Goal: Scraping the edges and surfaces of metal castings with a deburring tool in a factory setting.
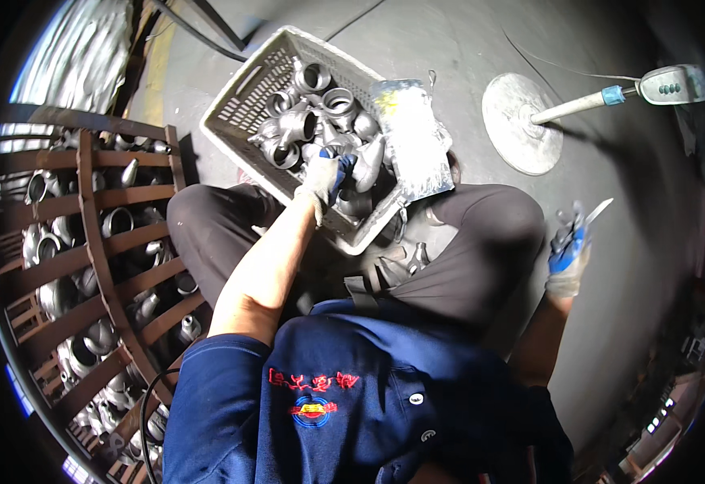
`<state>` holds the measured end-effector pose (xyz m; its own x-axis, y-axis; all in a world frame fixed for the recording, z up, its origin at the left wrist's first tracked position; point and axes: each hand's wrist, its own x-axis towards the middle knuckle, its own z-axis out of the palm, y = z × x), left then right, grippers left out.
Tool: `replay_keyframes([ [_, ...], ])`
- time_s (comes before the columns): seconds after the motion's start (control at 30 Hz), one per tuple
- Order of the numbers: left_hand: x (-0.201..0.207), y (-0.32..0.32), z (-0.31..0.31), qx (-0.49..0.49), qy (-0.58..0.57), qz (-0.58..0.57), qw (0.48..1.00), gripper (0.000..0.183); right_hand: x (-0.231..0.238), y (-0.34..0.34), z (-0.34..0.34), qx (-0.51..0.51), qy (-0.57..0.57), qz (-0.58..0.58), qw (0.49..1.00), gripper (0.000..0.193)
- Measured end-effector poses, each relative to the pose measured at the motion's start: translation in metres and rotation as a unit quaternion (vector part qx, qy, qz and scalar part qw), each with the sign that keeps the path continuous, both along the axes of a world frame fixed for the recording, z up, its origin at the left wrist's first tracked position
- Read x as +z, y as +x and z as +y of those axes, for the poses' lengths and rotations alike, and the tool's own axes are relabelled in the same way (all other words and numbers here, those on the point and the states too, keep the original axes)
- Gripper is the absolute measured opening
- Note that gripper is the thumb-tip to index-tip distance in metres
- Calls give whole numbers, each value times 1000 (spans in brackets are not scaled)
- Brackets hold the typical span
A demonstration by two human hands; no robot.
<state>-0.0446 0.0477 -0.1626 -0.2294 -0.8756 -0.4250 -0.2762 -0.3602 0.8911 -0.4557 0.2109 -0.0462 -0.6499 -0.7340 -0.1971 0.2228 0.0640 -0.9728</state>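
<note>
My left hand, in a white glove with blue on the fingers, reaches into a pale plastic crate between my knees. Its fingers are bent down on a grey metal pipe fitting, partly hidden by the hand. Around it lie several more curved and branched metal fittings. Out to the right, past my knee, my right hand wears a similar glove and is closed on a thin pale stick-like tool pointing up and right. The tool's exact kind is unclear.
A brightly lit flat board leans on the crate's right side. Beyond it rises a stand with a round base and a knobbed box. At left, a brown metal rack holds many fittings. Several small metal pieces lie below the crate.
</note>
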Motion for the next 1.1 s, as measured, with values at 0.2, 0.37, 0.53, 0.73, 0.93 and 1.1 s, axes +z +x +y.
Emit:
replay_keyframes([
  [0.2,81,41,29,121,-35,2,992,17,80,131,-65,196,-55,123,971,31],
  [0.37,115,64,59,146,-24,119,982,16,66,212,-74,386,23,-90,918,36],
  [0.53,152,71,83,62,-88,167,980,14,52,275,-86,435,-82,-70,894,32],
  [0.73,163,70,94,139,-130,144,971,27,56,276,-77,424,-63,-17,903,23],
  [0.93,127,76,115,70,-130,189,971,30,38,270,-72,278,3,-192,941,19],
  [1.1,100,81,112,137,85,396,904,34,17,264,-63,283,55,-117,950,24],
])
